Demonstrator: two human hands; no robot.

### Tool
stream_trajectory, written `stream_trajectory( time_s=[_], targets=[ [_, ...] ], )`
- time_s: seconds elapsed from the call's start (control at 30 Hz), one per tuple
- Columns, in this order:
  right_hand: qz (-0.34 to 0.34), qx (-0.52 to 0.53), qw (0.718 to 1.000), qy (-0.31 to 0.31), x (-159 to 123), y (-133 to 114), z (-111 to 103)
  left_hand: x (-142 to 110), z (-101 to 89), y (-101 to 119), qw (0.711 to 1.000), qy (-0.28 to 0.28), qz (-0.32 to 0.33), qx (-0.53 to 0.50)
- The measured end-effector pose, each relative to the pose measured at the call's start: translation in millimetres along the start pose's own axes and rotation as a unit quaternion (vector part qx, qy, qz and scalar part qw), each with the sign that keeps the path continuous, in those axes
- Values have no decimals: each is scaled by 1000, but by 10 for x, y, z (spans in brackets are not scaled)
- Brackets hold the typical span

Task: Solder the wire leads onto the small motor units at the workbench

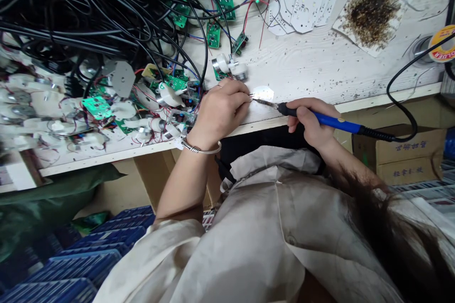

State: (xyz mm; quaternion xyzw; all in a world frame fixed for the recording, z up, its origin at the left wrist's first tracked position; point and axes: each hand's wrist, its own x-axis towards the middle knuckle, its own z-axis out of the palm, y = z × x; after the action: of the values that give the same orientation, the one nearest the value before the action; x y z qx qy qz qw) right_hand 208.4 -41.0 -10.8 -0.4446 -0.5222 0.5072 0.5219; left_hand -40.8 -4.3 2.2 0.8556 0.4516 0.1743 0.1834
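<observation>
Soldering iron [334, 122] slants across the near edge of the surface [305, 73], its tip pointing left over the surface and the back of its handle beyond that edge. It looks light and rigid, probably easy to steer; the insulated grip behind the metal shaft is the place to hold, since the tip is likely hot. Thin wire ends [251, 96] project from the left hand [222, 109] close by that tip; whether they touch it cannot be told. These should be limp and easily bent, best pinched near their ends. A white plate [265, 93] lies flat beside the shaft, near the same edge; it seems thin, stiff and light, best taken by its rim.

The left hand's fingers are drawn into a narrow pinch, apparently on the wires, though the contact itself is hidden. The right hand [316, 133] has its fingers curled around the iron's grip, pen-fashion.
</observation>
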Motion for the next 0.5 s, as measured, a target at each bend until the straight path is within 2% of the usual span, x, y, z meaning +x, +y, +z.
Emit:
stream_trajectory(
  time_s=[0.17,0.27,0.33,0.43,0.5],
  targets=[
    [2,21,999,40,-37,37,-1,-2,-21,8,1000,1,9,6],
    [-15,-24,999,40,-65,40,9,4,-4,3,999,5,18,28],
    [-66,-91,993,24,-63,56,33,9,6,7,999,2,17,36],
    [-191,-226,955,-31,-27,118,88,-5,-59,53,1000,-18,0,21],
    [-236,-312,918,-66,-4,170,119,-41,-193,113,1000,-22,-11,-4]
  ],
)
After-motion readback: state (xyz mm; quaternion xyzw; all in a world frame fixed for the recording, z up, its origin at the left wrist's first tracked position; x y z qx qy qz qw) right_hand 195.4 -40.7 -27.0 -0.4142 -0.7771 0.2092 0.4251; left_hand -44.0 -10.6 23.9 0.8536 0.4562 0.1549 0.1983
